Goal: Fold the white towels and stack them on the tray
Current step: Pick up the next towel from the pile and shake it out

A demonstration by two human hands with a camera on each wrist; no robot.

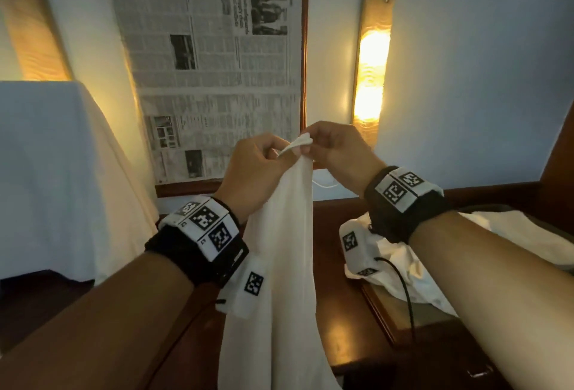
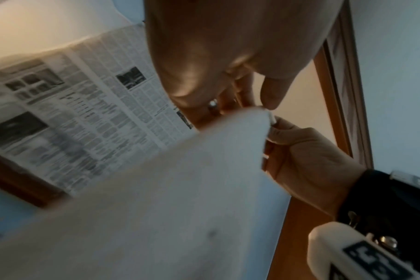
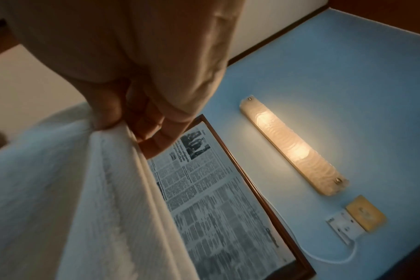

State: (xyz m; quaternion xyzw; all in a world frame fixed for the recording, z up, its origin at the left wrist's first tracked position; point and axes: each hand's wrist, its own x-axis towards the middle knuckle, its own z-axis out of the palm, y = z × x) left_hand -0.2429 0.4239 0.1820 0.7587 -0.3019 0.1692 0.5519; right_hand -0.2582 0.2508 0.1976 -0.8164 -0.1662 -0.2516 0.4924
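A white towel hangs long and narrow in front of me, held up by its top corner. My left hand pinches that corner from the left, and my right hand pinches it from the right, the two hands almost touching. In the left wrist view my left hand holds the towel's tip, with my right hand just beyond it. In the right wrist view my right hand grips the bunched edge of the towel. Low at the right stands a wooden tray with crumpled white towels on it.
A framed newspaper hangs on the blue wall behind the hands, with a lit wall lamp to its right. A white-draped surface fills the left. The dark wooden table lies under the towel. A wall socket sits below the lamp.
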